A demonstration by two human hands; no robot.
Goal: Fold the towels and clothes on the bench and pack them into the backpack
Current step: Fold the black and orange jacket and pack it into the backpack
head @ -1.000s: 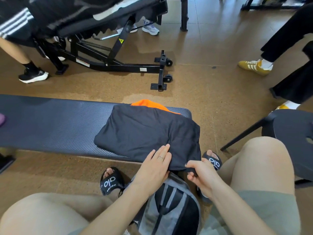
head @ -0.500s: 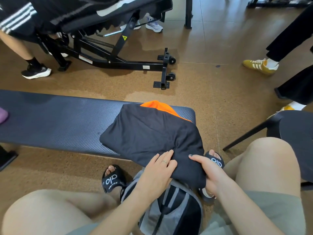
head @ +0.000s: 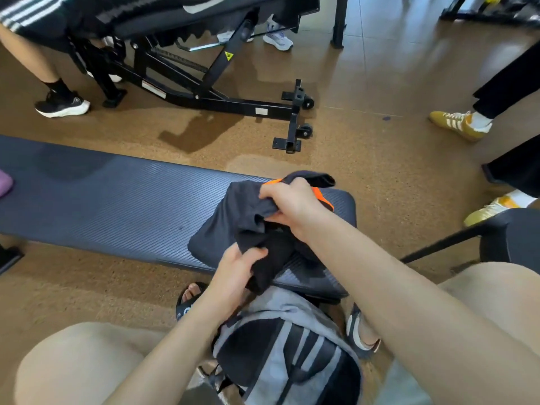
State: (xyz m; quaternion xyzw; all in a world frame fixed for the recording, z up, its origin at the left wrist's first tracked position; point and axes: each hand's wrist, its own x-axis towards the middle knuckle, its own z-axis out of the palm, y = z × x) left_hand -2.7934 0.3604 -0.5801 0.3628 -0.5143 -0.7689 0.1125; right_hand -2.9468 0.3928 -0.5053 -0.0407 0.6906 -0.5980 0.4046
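A dark navy garment lies bunched on the right end of the padded bench, over an orange cloth that shows only at its far edge. My right hand grips the garment's far part and lifts it off the pad. My left hand grips its near edge, which hangs over the bench's front. A grey and black backpack stands on the floor between my knees, right below the hanging cloth.
A black adjustable gym bench stands across the floor beyond. Other people's legs and shoes are at the far left and right. A black stool is at my right. A purple object sits at the bench's left edge.
The flat folded garment has been gathered up: my right hand moved from its near corner to its far side and lifted it, and my left hand now grips the near edge.
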